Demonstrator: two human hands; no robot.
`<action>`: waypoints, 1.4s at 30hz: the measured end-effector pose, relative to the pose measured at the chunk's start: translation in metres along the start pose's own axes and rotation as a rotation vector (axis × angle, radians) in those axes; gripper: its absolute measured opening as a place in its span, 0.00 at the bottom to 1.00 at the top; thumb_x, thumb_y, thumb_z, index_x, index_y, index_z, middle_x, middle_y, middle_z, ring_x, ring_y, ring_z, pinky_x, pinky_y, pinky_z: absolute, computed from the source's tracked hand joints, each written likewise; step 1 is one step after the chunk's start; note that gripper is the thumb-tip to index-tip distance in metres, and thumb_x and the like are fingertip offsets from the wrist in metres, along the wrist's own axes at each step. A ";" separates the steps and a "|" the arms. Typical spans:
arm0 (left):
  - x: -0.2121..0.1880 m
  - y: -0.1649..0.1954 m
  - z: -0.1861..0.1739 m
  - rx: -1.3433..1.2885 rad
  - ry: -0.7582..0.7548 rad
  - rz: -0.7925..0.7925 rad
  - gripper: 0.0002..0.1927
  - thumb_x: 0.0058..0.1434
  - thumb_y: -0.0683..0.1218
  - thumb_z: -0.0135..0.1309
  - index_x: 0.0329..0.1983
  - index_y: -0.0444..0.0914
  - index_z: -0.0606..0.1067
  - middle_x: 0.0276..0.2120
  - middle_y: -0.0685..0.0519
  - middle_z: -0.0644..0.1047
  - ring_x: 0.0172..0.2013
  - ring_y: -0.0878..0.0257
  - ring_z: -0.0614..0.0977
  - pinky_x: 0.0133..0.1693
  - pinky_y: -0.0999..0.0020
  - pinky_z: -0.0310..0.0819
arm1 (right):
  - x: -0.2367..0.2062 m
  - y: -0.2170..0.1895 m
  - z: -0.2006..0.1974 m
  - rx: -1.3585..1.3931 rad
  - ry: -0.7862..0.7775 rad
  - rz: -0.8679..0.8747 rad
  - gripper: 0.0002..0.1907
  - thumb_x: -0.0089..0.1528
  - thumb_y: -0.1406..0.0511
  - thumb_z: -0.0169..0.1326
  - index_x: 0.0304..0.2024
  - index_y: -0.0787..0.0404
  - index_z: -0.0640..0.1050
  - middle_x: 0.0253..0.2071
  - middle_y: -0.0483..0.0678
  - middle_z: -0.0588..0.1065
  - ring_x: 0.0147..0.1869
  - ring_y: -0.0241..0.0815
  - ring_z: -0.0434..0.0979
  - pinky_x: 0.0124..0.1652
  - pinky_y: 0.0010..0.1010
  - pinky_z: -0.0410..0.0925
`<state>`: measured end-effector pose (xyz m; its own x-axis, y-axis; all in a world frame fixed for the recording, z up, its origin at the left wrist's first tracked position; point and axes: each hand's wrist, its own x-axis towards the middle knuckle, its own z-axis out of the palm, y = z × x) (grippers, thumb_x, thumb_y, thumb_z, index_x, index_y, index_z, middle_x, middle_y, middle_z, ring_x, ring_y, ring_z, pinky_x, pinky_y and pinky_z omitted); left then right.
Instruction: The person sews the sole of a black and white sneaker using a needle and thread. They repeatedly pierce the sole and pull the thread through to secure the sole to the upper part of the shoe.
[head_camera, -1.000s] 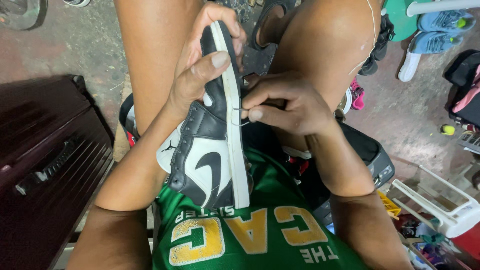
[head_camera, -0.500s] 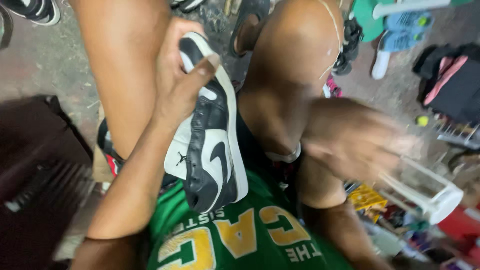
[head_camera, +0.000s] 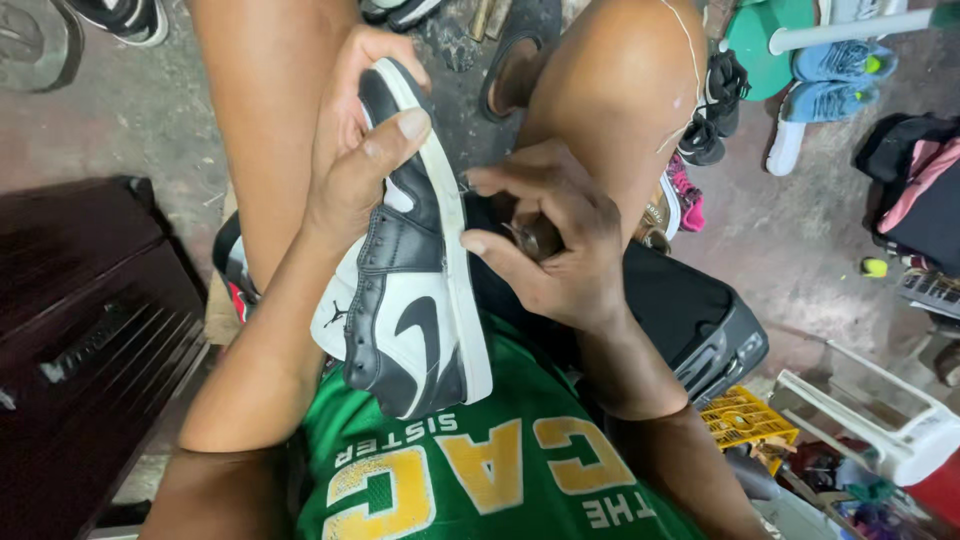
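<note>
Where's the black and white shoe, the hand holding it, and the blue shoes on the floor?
black and white shoe (head_camera: 415, 330), head view, on its white side panel.
left hand (head_camera: 355, 170), head view, on the back of the hand gripping the shoe's toe.
blue shoes (head_camera: 825, 95), head view, on the nearer shoe's upper.

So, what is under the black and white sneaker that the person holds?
Under the black and white sneaker show the green shirt and the person's lap. The left hand grips its toe end; the right hand touches its sole edge. The shoe's inside is hidden.
</note>
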<state>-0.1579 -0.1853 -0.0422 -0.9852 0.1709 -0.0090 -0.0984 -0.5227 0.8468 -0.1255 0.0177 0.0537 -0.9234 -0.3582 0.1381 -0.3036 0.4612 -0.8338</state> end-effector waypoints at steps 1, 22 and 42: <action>-0.001 -0.001 -0.001 0.013 0.003 0.007 0.19 0.68 0.51 0.57 0.53 0.37 0.66 0.37 0.59 0.66 0.35 0.75 0.66 0.38 0.81 0.57 | 0.001 -0.004 0.004 -0.034 0.013 -0.012 0.17 0.61 0.67 0.70 0.50 0.62 0.79 0.46 0.46 0.75 0.34 0.31 0.70 0.34 0.21 0.65; -0.020 0.020 0.012 0.150 0.012 0.099 0.20 0.67 0.52 0.58 0.51 0.36 0.67 0.40 0.57 0.67 0.37 0.73 0.66 0.42 0.79 0.60 | -0.012 -0.019 0.019 -0.151 -0.037 -0.119 0.10 0.67 0.73 0.58 0.45 0.59 0.69 0.38 0.47 0.70 0.30 0.41 0.72 0.31 0.33 0.65; -0.045 0.054 0.044 0.226 -0.034 0.179 0.17 0.66 0.50 0.56 0.51 0.38 0.66 0.41 0.57 0.65 0.36 0.74 0.65 0.42 0.80 0.61 | -0.055 -0.038 -0.026 0.133 0.193 -0.185 0.09 0.68 0.68 0.60 0.47 0.66 0.76 0.41 0.47 0.70 0.32 0.35 0.66 0.33 0.25 0.59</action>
<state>-0.1122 -0.1843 0.0272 -0.9785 0.1226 0.1661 0.1144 -0.3480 0.9305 -0.0696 0.0407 0.0919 -0.8866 -0.2595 0.3830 -0.4495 0.2874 -0.8458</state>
